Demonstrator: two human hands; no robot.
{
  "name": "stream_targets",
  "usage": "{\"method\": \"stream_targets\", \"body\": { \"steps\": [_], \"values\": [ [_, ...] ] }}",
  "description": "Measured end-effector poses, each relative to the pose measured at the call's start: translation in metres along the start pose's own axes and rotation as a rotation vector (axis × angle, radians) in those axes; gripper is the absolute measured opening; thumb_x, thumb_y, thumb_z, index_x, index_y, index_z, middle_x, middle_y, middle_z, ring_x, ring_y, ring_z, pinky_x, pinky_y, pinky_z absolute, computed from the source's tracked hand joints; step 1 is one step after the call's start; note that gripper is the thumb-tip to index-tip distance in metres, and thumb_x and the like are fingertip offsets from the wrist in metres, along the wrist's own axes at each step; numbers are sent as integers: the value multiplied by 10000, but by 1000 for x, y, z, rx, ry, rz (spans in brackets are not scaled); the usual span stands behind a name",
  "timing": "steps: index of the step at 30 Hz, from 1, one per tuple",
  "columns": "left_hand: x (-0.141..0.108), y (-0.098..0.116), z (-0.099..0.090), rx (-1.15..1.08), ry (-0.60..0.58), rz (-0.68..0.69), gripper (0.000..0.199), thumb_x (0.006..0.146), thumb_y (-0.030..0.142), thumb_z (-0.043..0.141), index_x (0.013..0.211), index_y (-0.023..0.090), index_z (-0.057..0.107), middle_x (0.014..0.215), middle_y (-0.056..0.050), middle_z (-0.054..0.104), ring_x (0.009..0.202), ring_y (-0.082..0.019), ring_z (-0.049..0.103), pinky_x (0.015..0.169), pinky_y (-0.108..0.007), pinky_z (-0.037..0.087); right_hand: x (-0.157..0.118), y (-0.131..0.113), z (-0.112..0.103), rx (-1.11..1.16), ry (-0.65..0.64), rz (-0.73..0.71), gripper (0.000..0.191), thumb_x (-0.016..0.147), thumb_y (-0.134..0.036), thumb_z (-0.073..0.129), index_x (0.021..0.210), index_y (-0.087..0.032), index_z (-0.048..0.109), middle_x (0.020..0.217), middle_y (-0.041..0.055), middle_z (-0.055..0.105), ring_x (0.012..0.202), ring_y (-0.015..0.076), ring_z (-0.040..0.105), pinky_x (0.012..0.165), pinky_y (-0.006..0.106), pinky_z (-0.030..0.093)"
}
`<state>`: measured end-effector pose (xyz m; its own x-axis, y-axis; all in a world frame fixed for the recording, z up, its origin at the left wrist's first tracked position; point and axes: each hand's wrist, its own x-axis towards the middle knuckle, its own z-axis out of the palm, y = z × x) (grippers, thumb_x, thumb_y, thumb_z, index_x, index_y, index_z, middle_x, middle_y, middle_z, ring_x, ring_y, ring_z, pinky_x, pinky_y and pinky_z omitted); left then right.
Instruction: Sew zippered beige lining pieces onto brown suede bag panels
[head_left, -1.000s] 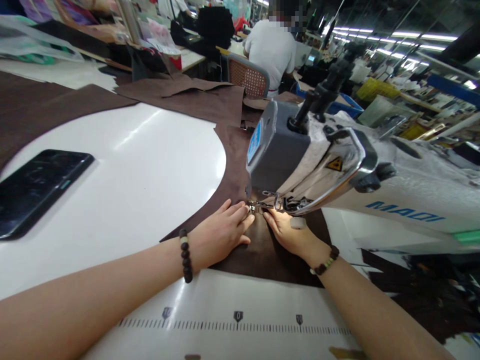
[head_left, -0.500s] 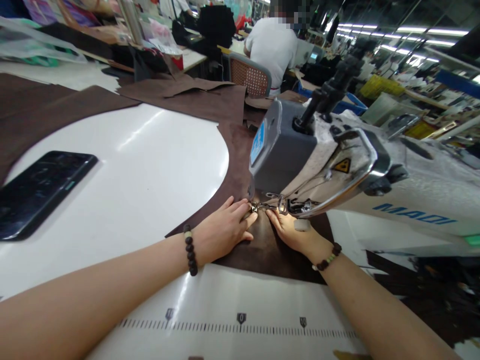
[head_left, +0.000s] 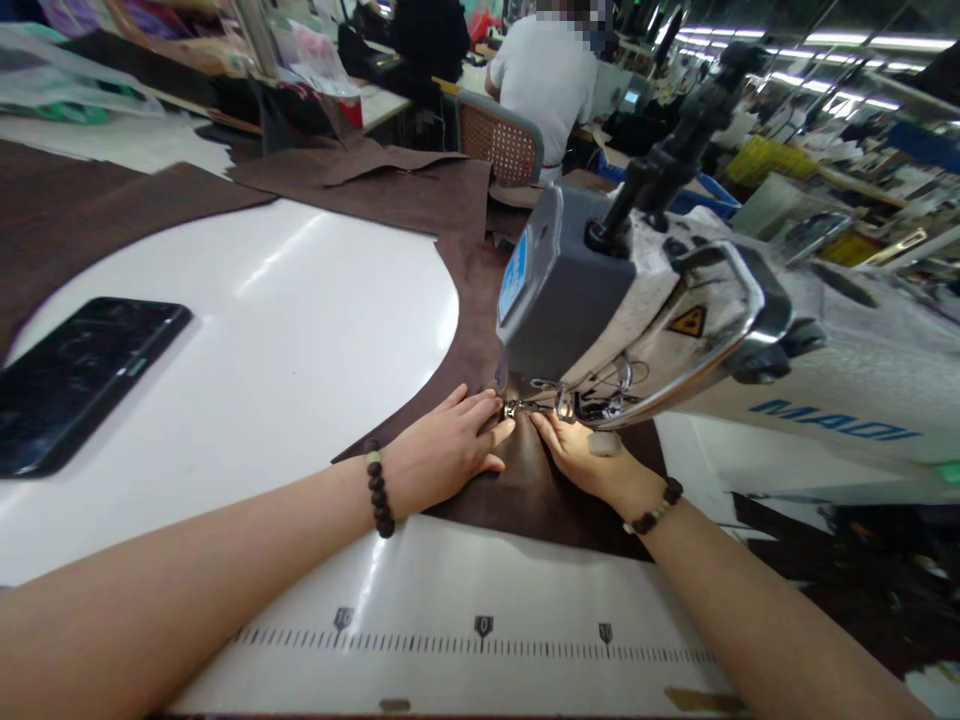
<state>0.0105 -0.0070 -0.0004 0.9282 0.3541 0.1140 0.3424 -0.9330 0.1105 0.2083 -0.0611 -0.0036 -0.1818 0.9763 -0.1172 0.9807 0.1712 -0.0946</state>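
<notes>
A dark brown piece of fabric [head_left: 555,520] lies on the white table [head_left: 300,330] beneath the head of a sewing machine [head_left: 570,280]. My left hand [head_left: 450,445] rests flat on the fabric to the left of the presser foot [head_left: 511,408], fingers stretched out. On the other side of the foot, my right hand [head_left: 581,455] presses the fabric with its fingertips, the fingers stretched forward. Both hands touch the fabric close to the lit needle area. The needle itself is too small to make out.
A dark phone [head_left: 82,385] lies on the table at the left. More brown fabric [head_left: 367,190] spreads along the back. A printed ruler scale [head_left: 484,640] runs along the front edge. Behind the machine, a person in a white shirt [head_left: 544,85] sits on a chair [head_left: 499,140].
Both hands stay beside the presser foot in nearly the same pose. The view has shifted slightly. A thread loop by the machine head shows differently now.
</notes>
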Motion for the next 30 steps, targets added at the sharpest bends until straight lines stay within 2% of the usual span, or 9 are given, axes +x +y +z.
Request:
{"method": "stream_targets", "body": {
  "steps": [4,7,10,13,16,20,22,26,30],
  "values": [
    [-5,-11,-6,-8,-26,52,355,902,348,427,1204,172,487,1242,-126,450,1186,-240,388,1010,-422,272,-12,-13,-7,29,112,38,324,919,-277,305,1057,-175,579,1094,65,603,1023,182,528,928,333,372],
    [-9,-18,-14,-5,-46,47,260,912,271,423,1128,193,547,1254,-93,470,1185,-216,408,1022,-420,253,-38,-39,-9,-9,173,115,381,900,-310,353,1203,-121,484,1222,121,518,1180,251,411,973,433,323],
    [-12,-18,-21,-11,-22,22,208,902,239,447,1043,179,587,1184,-68,537,1136,-195,462,1022,-400,267,-71,-75,-9,-7,153,170,467,884,-317,372,1299,-104,385,1352,143,377,1249,295,327,935,489,346],
    [-13,-8,-25,-23,7,38,208,890,266,472,1038,166,580,1121,-60,572,1056,-184,519,1000,-385,314,-95,-97,-14,111,74,67,413,884,-307,366,1253,-147,457,1317,112,434,1180,263,428,880,430,418],
    [-13,3,-27,-18,-5,54,230,883,295,484,1022,137,578,1090,-77,575,1014,-188,538,972,-373,355,-96,-91,-27,202,91,44,350,892,-237,334,1172,-161,530,1197,85,552,1054,199,533,890,363,433],
    [-11,11,-26,24,-5,36,293,877,335,487,1027,98,572,1053,-108,573,989,-208,545,927,-358,399,-76,-65,-35,129,218,110,375,883,-235,360,1220,-124,482,1272,106,479,1158,194,449,980,360,373],
    [-10,12,-24,56,7,24,343,869,358,493,1057,79,560,1056,-126,567,989,-216,544,909,-346,417,-66,-61,-29,106,182,133,420,882,-250,368,1277,-118,418,1316,120,428,1199,211,404,999,407,351],
    [-8,14,-18,81,7,21,459,837,425,517,1129,70,517,1098,-145,536,1022,-230,525,907,-331,423,-57,-69,-8,74,115,198,462,892,-277,348,1326,-118,343,1394,111,316,1281,260,280,1017,547,260],
    [-8,14,-16,99,-8,67,488,830,504,466,1158,145,502,1131,-133,506,1053,-245,497,913,-362,410,-59,-73,4,68,129,199,469,898,-279,324,1344,-135,310,1421,79,265,1308,247,223,1034,568,203]
  ]
}}
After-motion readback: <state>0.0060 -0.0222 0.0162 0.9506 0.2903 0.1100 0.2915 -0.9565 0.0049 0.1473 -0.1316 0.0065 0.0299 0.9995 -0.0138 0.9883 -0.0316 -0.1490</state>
